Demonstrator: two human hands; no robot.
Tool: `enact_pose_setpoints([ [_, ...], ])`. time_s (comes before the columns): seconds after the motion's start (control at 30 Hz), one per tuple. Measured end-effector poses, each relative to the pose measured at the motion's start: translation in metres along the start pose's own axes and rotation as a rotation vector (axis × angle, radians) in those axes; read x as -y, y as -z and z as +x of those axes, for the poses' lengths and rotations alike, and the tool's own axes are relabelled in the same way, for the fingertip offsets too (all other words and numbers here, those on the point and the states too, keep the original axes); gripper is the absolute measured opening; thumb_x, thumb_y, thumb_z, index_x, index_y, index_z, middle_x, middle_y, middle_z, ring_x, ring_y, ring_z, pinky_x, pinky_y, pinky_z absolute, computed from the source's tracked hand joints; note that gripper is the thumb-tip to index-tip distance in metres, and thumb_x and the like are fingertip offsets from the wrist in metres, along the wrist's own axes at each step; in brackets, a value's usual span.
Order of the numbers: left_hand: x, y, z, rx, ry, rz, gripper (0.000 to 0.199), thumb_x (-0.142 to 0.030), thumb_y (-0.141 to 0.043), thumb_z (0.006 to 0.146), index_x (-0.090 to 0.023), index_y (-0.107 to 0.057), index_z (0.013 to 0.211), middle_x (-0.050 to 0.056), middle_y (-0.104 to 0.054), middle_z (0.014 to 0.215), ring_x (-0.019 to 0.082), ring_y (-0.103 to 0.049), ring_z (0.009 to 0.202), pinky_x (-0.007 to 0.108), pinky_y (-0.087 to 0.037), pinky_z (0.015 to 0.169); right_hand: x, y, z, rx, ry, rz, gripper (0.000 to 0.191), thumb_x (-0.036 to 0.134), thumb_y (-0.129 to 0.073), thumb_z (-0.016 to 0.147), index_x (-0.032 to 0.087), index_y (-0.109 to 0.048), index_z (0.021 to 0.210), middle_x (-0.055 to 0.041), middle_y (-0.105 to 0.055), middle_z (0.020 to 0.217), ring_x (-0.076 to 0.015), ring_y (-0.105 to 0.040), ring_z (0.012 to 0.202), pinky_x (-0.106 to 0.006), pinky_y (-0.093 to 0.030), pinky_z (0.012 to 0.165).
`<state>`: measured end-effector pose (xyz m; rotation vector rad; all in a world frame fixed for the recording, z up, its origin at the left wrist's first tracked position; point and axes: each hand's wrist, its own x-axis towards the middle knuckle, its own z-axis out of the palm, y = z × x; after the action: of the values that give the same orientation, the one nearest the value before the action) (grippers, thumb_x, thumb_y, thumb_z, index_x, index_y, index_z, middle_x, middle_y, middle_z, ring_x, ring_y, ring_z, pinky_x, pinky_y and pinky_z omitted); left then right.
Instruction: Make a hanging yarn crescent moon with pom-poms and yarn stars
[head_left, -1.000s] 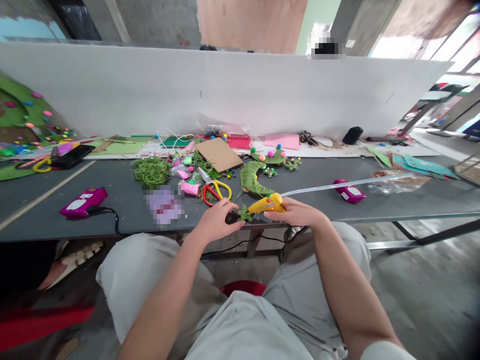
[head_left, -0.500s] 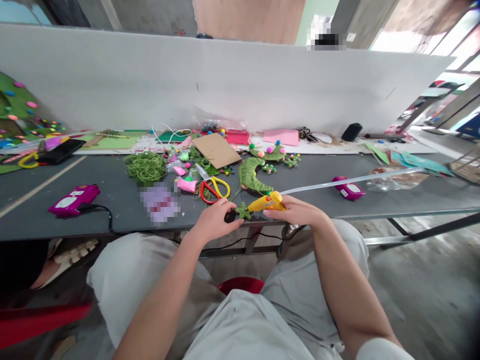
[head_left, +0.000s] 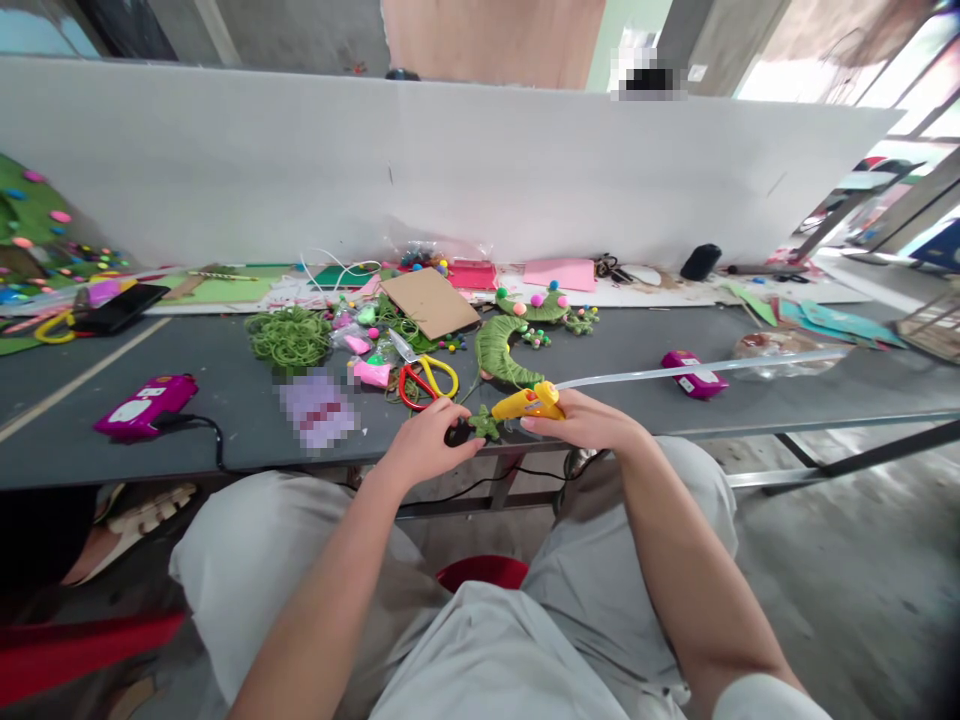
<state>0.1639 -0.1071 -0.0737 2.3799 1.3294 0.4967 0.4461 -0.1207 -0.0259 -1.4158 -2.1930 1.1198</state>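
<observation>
My right hand (head_left: 589,418) is closed around a yellow hot glue gun (head_left: 529,402), from whose back a long clear glue stick (head_left: 637,374) sticks out to the right. The gun's nozzle is at the edge of a small green yarn-wrapped star (head_left: 484,424). My left hand (head_left: 431,436) pinches the star by its left side, and a dark round thing shows under those fingers. Just behind the left hand lie scissors (head_left: 429,383) with red and yellow handles. Beyond the gun rests a green yarn-wrapped crescent (head_left: 496,350) with pompoms.
Green yarn (head_left: 289,340) lies in a heap left of a brown cardboard piece (head_left: 430,302). Purple boxes (head_left: 146,407) sit on the table, the left one with a black cable. A white panel (head_left: 300,160) stands along the back. Another person's foot (head_left: 142,520) shows at lower left.
The glue stick's far end has dipped slightly. Both hands keep nearly the same place at the star, and the whole view has shifted a little.
</observation>
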Motion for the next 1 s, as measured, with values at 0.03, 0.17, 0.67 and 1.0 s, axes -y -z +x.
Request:
enact_pose_setpoints([
  [0.03, 0.0002, 0.0001, -0.0002, -0.003, 0.001, -0.001, 0.043, -0.06, -0.06, 0.085, -0.026, -0.064, 0.11, 0.003, -0.062, 0.101, 0.021, -0.064, 0.089, 0.032, -0.049, 0.076, 0.0004, -0.0007, 0.0006, 0.001, 0.005, -0.022, 0.048, 0.065, -0.053, 0.089, 0.021, -0.071, 0.097, 0.0023, -0.046, 0.066, -0.0147, -0.04, 0.064, -0.03, -0.034, 0.059],
  [0.17, 0.0, 0.0005, -0.0008, -0.002, 0.0, 0.003, 0.043, -0.061, -0.059, 0.085, -0.026, -0.063, 0.11, 0.003, -0.063, 0.102, 0.022, -0.065, 0.09, 0.033, -0.048, 0.077, 0.0025, -0.0038, 0.0035, -0.025, 0.03, -0.042, 0.049, 0.062, -0.052, 0.092, 0.022, -0.07, 0.113, 0.0022, -0.05, 0.07, -0.0149, -0.043, 0.067, -0.029, -0.036, 0.062],
  [0.67, -0.0025, 0.0037, -0.001, 0.021, 0.012, 0.021, 0.045, -0.061, -0.059, 0.086, -0.025, -0.063, 0.112, 0.004, -0.063, 0.104, 0.023, -0.066, 0.093, 0.034, -0.049, 0.077, 0.0036, -0.0089, 0.0094, -0.056, 0.085, -0.017, 0.051, 0.054, -0.052, 0.095, 0.023, -0.065, 0.133, -0.0024, -0.07, 0.096, -0.0204, -0.06, 0.086, -0.031, -0.045, 0.081],
  [1.0, -0.0001, 0.0008, -0.0014, 0.008, 0.009, 0.025, 0.044, -0.062, -0.058, 0.086, -0.026, -0.063, 0.111, 0.003, -0.064, 0.102, 0.022, -0.066, 0.09, 0.034, -0.048, 0.077, 0.0085, -0.005, 0.0036, -0.032, 0.059, -0.002, 0.052, 0.056, -0.053, 0.093, 0.022, -0.067, 0.13, -0.0007, -0.065, 0.084, -0.0175, -0.055, 0.077, -0.029, -0.043, 0.072],
])
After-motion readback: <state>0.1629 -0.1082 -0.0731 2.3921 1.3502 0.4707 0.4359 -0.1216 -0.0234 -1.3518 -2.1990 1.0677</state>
